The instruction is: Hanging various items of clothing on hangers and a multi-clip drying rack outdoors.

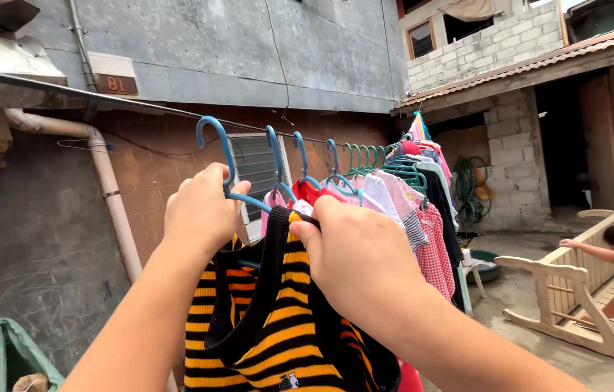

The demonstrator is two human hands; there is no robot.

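Soft, even daylight is seen throughout, seemingly from an overcast sky; shadows are faint. Beyond the clothesline (pixel 176 112) the doorway is left dark. Edges are bent slightly; focus is kept sharp.

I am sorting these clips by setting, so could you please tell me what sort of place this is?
Most likely an outdoor yard behind a house, used for drying laundry. A line of clothes on hangers runs along a concrete wall, a drainpipe comes down it, and an overturned wooden bench lies on the paved ground.
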